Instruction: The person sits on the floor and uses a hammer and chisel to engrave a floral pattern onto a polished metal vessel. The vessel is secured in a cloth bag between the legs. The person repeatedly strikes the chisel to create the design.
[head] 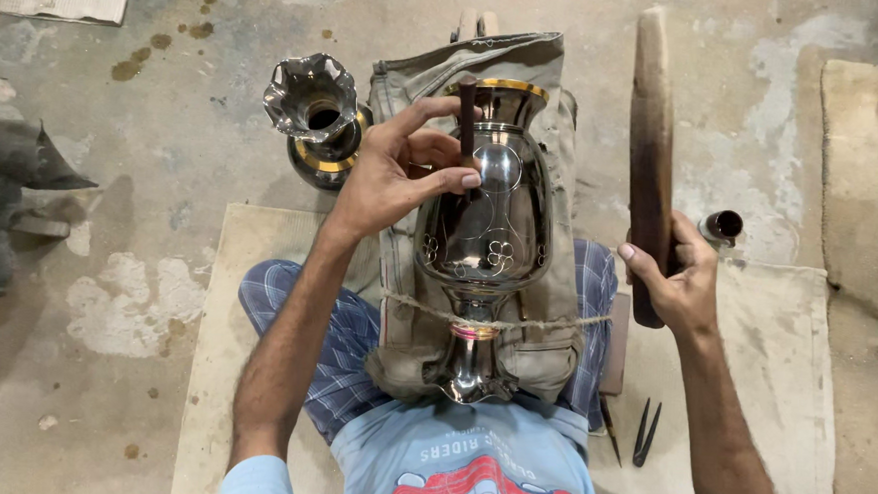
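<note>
A shiny metal vase (488, 230) with a gold rim lies on a cloth-wrapped support (546, 303) across my lap, tied down with a string. My left hand (393, 169) pinches a thin dark punch tool (466, 118) upright against the vase's side, its tip near the engraved flower pattern. My right hand (676, 279) grips a long wooden mallet (652, 148), held raised to the right of the vase.
A second metal vase (318, 115) with a fluted rim stands on the concrete floor to the left. A small dark cup (722, 227) sits behind my right hand. Thin metal tools (642, 433) lie on the mat (783, 375) at right.
</note>
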Demonstrator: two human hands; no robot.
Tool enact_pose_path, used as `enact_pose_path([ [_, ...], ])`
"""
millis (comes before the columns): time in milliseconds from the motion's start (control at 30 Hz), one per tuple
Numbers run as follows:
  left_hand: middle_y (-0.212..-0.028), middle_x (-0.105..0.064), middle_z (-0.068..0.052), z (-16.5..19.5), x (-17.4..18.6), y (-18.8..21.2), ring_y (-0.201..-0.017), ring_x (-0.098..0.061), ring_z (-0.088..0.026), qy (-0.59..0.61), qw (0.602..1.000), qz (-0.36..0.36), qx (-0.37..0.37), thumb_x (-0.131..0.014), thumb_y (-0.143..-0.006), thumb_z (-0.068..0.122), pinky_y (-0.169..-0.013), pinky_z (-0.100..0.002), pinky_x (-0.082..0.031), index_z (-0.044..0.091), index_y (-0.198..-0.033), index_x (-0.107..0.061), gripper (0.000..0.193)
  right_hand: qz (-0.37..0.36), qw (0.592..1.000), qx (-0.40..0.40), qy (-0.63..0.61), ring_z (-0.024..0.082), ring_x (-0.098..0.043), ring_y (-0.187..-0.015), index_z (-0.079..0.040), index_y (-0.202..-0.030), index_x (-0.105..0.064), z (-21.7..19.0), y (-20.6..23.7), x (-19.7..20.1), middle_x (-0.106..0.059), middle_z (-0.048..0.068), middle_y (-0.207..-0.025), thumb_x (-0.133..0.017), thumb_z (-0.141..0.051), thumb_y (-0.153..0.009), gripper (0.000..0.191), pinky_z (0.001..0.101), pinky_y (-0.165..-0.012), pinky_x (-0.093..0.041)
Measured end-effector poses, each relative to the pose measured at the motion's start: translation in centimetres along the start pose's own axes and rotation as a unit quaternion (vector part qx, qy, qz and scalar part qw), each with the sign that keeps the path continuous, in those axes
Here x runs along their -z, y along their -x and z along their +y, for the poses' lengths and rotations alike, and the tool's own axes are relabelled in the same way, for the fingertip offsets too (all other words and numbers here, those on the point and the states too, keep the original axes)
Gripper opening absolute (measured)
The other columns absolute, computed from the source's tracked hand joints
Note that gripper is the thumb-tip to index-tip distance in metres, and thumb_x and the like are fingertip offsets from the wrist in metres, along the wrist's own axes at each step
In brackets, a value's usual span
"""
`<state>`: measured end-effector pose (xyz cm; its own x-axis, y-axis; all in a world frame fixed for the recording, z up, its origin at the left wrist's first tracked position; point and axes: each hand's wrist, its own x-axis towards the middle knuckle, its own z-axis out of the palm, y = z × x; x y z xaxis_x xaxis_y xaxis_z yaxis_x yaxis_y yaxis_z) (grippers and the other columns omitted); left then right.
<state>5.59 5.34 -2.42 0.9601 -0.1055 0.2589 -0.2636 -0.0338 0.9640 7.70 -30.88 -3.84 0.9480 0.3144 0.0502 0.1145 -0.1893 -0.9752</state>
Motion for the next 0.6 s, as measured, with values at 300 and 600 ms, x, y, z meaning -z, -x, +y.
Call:
enact_pose_path([
  [300, -0.108, -0.08, -0.014, -1.1, 0.2, -1.8, -0.097, -0.081, -0.019, 0.011, 0.992, -0.12, -0.038, -0.083, -0.092, 0.009, -0.089, -0.037, -0.071, 0.013, -0.148, -0.055, 0.063, -0.028, 0.987, 0.022, 0.154, 0.015, -0.066, -0.077, 0.003, -0.135, -0.057, -1.9, 0.2, 1.9, -0.067, 0.006, -0.095, -0.077, -0.01, -0.093, 0.049, 0.0318, -0.062, -0.056],
  [600, -0.103, -0.08, -0.002, -1.0, -0.1, -3.1, -0.089, -0.078, -0.015, -0.119, 0.964, -0.205, -0.12, -0.082, -0.088, 0.019, -0.082, -0.033, -0.068, 0.023, -0.144, -0.06, 0.06, -0.014, 0.826, 0.183, 0.532, 0.022, -0.068, -0.073, -0.019, -0.147, -0.065, -4.8, -1.2, 3.0, -0.071, 0.01, -0.099, -0.086, -0.03, -0.086, 0.065, 0.0373, -0.063, -0.056],
])
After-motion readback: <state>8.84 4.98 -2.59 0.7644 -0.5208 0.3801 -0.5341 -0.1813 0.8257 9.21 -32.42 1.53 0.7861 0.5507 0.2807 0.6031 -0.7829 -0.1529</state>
